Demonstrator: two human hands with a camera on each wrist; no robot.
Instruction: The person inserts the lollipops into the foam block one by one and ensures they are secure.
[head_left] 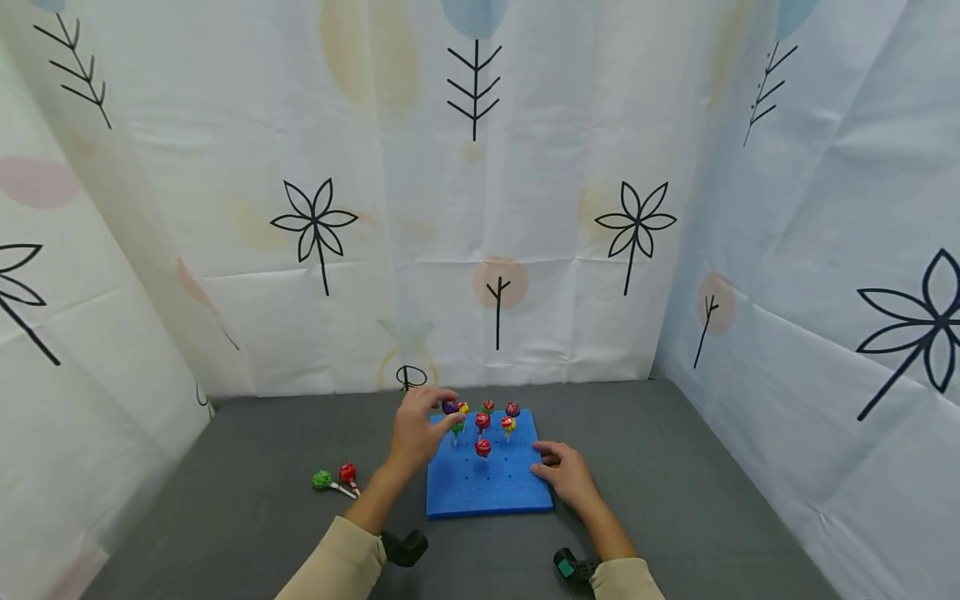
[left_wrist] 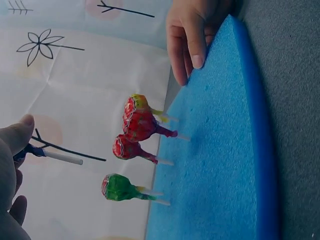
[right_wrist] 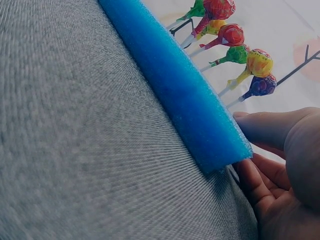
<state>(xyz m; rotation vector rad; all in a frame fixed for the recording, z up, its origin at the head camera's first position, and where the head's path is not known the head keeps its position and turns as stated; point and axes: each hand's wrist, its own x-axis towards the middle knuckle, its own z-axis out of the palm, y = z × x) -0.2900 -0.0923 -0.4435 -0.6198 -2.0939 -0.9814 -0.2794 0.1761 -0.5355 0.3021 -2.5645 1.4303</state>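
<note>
My left hand (head_left: 416,429) holds a purple-wrapped lollipop (head_left: 449,407) above the far left of a blue foam board (head_left: 491,497). In the left wrist view its white stick (left_wrist: 64,158) points away from the fingers, clear of the foam. Several lollipops stand upright in the board's holes, among them a red one (head_left: 483,448), a red-and-yellow one (head_left: 508,424) and a green one (left_wrist: 119,187). At the board's right edge my right hand (head_left: 567,477) grips the foam, thumb over the top and fingers against the side, as the right wrist view shows.
On the grey tabletop (head_left: 247,517), left of the board, lie a green lollipop (head_left: 322,480) and a red lollipop (head_left: 347,473), sticks toward my left forearm. Patterned white curtains (head_left: 420,317) enclose the back and both sides.
</note>
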